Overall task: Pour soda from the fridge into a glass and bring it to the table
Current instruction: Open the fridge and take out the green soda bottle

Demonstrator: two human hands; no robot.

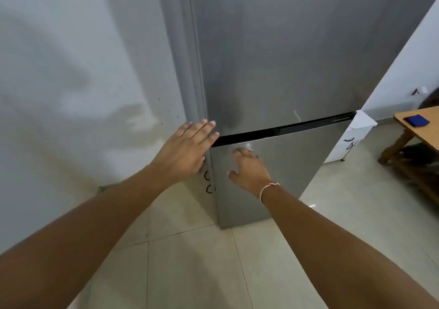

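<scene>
A tall grey fridge (297,59) fills the middle of the head view, both doors closed, with a dark gap (285,128) between the upper and lower door. My left hand (185,147) is flat with fingers apart at the fridge's left edge, level with that gap. My right hand (249,171) rests on the lower door (297,166) just below the gap, fingers spread and holding nothing; a thin bracelet circles its wrist. No soda or glass is visible.
A pale wall (71,83) stands close on the left. A wooden table (418,128) with a blue cloth (416,121) is at the right edge. A white box (349,140) sits beside the fridge. The floor (202,261) is light tile.
</scene>
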